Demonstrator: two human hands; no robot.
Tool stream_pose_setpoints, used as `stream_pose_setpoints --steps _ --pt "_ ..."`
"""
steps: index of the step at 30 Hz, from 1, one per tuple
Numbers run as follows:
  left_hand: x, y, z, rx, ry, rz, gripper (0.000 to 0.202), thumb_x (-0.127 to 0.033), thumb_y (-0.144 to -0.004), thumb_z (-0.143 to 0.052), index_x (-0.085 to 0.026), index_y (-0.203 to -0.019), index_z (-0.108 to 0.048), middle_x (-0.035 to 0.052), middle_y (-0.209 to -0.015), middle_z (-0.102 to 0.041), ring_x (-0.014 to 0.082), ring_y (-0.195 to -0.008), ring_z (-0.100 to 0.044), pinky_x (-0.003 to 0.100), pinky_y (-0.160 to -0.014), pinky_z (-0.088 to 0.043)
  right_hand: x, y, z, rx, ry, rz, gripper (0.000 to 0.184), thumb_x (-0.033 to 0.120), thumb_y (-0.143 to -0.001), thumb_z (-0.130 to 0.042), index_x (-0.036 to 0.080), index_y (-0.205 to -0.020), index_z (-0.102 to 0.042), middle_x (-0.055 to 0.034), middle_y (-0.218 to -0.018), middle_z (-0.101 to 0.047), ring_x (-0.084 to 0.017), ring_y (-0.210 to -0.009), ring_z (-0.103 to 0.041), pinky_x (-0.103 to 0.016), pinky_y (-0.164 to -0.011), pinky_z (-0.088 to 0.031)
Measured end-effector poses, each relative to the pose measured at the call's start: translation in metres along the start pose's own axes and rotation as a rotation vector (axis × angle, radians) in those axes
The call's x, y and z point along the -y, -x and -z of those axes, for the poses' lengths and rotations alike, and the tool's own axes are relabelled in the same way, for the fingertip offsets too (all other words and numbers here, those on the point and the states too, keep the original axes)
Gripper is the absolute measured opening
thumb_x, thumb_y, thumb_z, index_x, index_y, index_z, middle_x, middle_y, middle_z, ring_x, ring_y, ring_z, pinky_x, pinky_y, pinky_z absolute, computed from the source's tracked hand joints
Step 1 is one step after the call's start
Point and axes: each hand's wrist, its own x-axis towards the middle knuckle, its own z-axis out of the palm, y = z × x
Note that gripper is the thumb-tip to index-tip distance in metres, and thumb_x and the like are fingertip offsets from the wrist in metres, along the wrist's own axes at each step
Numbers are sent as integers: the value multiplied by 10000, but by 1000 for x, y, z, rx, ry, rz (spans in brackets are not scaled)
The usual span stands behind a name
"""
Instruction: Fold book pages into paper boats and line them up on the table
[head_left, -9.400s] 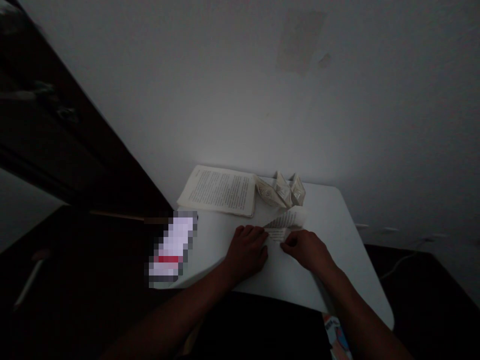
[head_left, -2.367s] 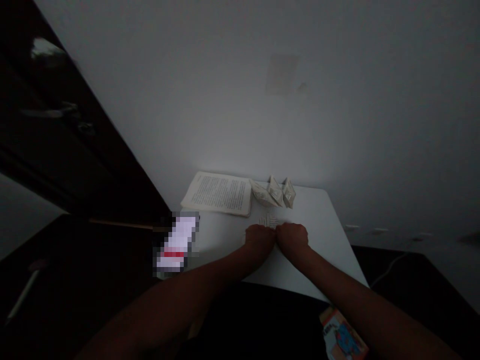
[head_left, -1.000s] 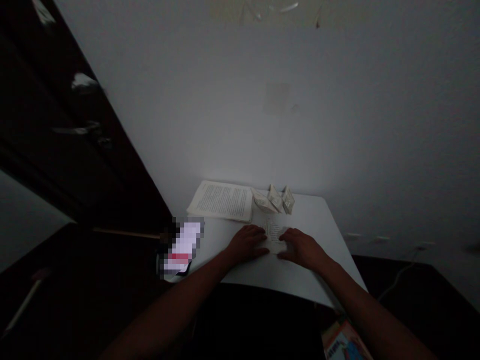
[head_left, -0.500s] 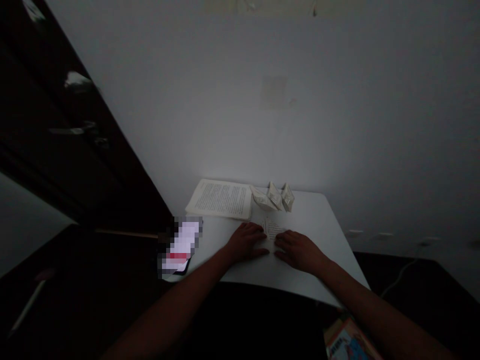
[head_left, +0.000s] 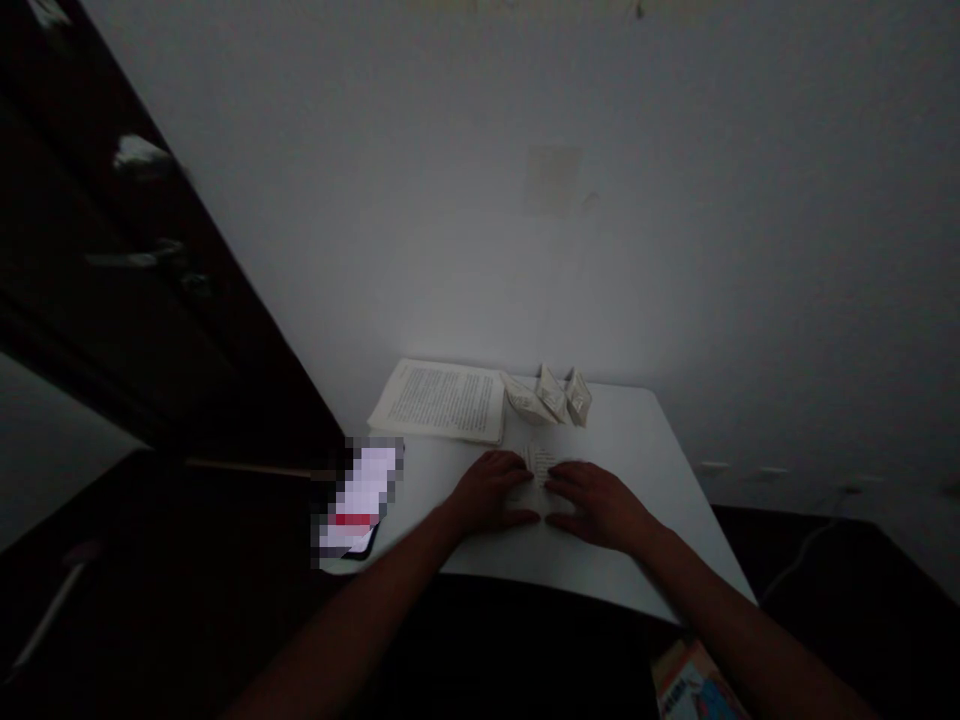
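Observation:
A small piece of printed paper (head_left: 538, 460) lies on the white table (head_left: 622, 430), partly hidden under my fingers. My left hand (head_left: 495, 492) rests palm down over its left side, with the fingers stretched out and the thumb spread below them. From the right, my right hand (head_left: 596, 502) lies on the paper's other side in the same way, its thumb apart from the fingers. The two thumb tips nearly meet at the near side. Just beyond the hands stand three folded paper boats (head_left: 553, 395), made of printed pages.
Back left on the table is a stack of printed pages (head_left: 442, 400). A phone with a lit, blurred screen (head_left: 364, 500) sits at the left edge. The wall (head_left: 450, 250) rises behind, with a dark door (head_left: 150, 300) on the left. Below right is a colourful book cover (head_left: 697, 685).
Both hands have shifted slightly toward me and now cover more of the small paper's sides. The camera view has moved a little. Boats and page stack stay in place.

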Motion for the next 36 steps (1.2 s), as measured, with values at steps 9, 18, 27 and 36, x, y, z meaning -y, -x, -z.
stream_pose_setpoints --steps 9,18,27,36 --pt "3 2 -5 -48 21 22 598 -523 -667 -679 -193 -1153 -566 119 -1216 -547 255 -1136 -496 409 -978 -387 -1 -1 -3 -34 -29 -28 434 401 -799 -581 175 -1169 -592 -132 -1180 -597 -251 -1092 -541 -399 -947 -435" --pt "-1 0 -1 -55 10 72 424 -406 -739 -642 -194 -1104 -595 98 -1167 -581 237 -1086 -533 396 -950 -422 -6 2 -4 -97 -113 -31 571 450 -716 -663 176 -1205 -548 -157 -1232 -558 -274 -1151 -501 -439 -945 -438" --pt "-1 1 1 -61 30 6 523 -469 -689 -671 -181 -1117 -588 114 -1170 -583 239 -1074 -541 400 -944 -415 -4 7 -19 -238 -50 44 277 370 -807 -598 181 -1004 -643 -127 -1080 -647 -242 -1038 -574 -409 -901 -456" --pt "1 1 -3 -93 16 7 339 -419 -747 -639 -188 -995 -645 107 -1124 -619 232 -1051 -566 401 -923 -431 2 5 -11 -162 17 118 202 241 -867 -501 184 -979 -658 -101 -1005 -675 -223 -997 -594 -376 -871 -482"
